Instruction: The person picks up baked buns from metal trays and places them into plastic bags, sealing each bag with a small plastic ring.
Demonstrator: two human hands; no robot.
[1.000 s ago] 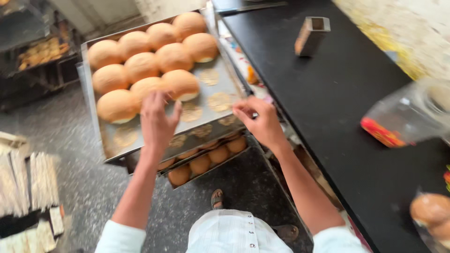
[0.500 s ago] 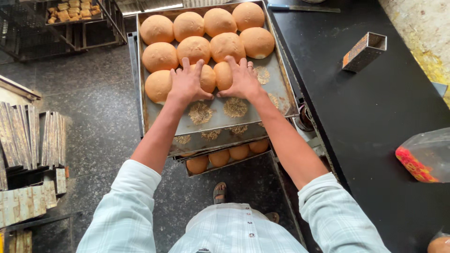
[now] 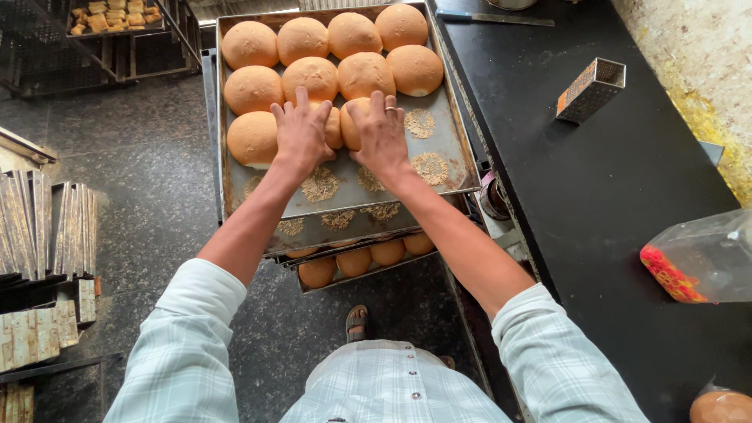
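My tray (image 3: 446, 168) carries ten buns (image 3: 313, 77) and crumb rings, stacked over lower trays (image 3: 345, 235) of buns. Beside it, my black desk (image 3: 627, 196) bears a metal mould (image 3: 591, 88), a knife (image 3: 493, 17) and a plastic bag (image 3: 697, 258).

two buns (image 3: 343, 127) mostly hidden under left hand (image 3: 301, 135) and right hand (image 3: 381, 135). lower tray buns (image 3: 354, 261) half covered by top tray (image 3: 450, 157). brown bun (image 3: 721, 407) bottom right cut by edge. clear bag (image 3: 705, 254) cut at right edge, contents unclear. far rack items (image 3: 102, 16) too small to tell.
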